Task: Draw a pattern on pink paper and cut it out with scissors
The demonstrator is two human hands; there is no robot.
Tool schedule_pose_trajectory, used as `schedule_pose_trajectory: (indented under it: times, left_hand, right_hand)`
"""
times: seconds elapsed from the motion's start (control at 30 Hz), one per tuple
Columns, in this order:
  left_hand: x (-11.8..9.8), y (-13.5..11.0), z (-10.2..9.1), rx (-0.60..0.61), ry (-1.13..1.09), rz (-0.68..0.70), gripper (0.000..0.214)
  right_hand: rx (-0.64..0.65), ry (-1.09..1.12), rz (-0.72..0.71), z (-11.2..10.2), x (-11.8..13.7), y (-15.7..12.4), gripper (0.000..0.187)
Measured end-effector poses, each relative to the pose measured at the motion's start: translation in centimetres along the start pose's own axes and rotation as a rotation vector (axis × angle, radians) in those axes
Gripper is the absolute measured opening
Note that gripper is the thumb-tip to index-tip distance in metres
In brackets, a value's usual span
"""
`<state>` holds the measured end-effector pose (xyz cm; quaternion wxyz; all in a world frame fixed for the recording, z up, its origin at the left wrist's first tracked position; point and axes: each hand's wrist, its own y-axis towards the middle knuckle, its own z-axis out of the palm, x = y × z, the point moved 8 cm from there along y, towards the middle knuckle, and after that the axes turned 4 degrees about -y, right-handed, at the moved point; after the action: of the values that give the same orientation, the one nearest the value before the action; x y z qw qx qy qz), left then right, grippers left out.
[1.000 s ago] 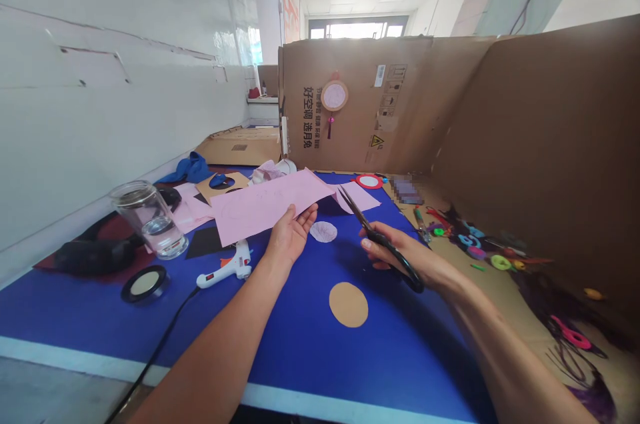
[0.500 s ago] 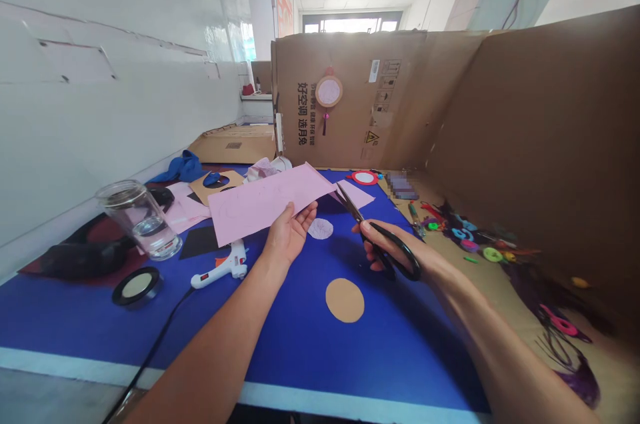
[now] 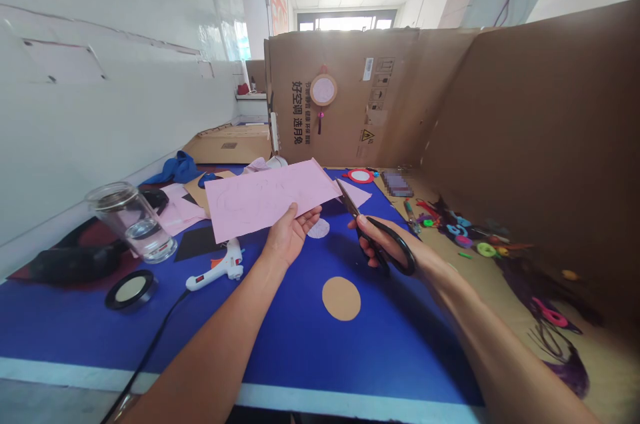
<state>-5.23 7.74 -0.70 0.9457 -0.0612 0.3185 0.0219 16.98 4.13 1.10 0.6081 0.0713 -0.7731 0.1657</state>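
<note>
Two bare forearms [image 3: 220, 337], bare fingers [image 3: 309, 218]

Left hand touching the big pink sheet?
Touching. Head view: the left hand's thumb overlaps the lower edge of the pink sheet, gripping it.

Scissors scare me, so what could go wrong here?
The scissors in the right hand point toward the pink sheet the left hand holds, so a slip might cause a cut. The glue gun has a cord over the table edge; a snag could drag it. If bumped, the glass jar of water might topple onto nearby pink paper.
</note>
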Motion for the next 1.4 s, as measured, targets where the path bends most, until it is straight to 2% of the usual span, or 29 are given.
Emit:
schedule_pose_trajectory:
  times: [0.33,0.9,1.3,1.4]
  left_hand:
    - [0.29,-0.28,0.26,0.005,0.025,-0.008,0.019]
    - [0.29,-0.28,0.26,0.001,0.030,-0.010,0.017]
    - [0.08,-0.40,0.27,-0.009,0.026,-0.003,0.027]
    - [0.02,-0.45,0.32,-0.008,0.033,0.003,0.023]
  right_hand:
    - [-0.030,-0.035,-0.018,-0.20,0.26,-0.02,0.074]
    - [-0.040,-0.104,-0.070,-0.28,0.76,0.17,0.069]
    - [-0.053,-0.154,-0.046,-0.32,0.78,0.00,0.069]
    - [-0.055,-0.151,-0.021,-0.30,0.74,-0.02,0.068]
